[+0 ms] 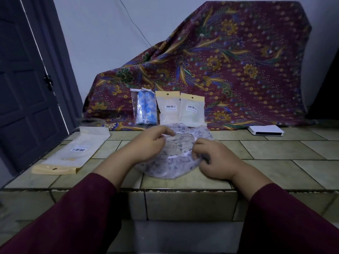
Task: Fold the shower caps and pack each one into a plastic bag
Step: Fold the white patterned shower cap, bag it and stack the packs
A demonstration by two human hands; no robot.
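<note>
Head view: a translucent patterned cap (pixel 170 162) lies spread on a tiled bench (pixel 275 162), near its front edge. The left hand (pixel 146 143) pinches the cap's far rim with curled fingers (pixel 166 133); the right hand (pixel 212 160) grips its right edge, fingers curled. An empty bag (pixel 73 153) lies flat to the left. Three filled packs (pixel 168 109) lean against a batik cloth (pixel 220 61) behind.

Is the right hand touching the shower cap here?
Touching. The head view shows the right hand pinching the shower cap at its white elastic edge.
</note>
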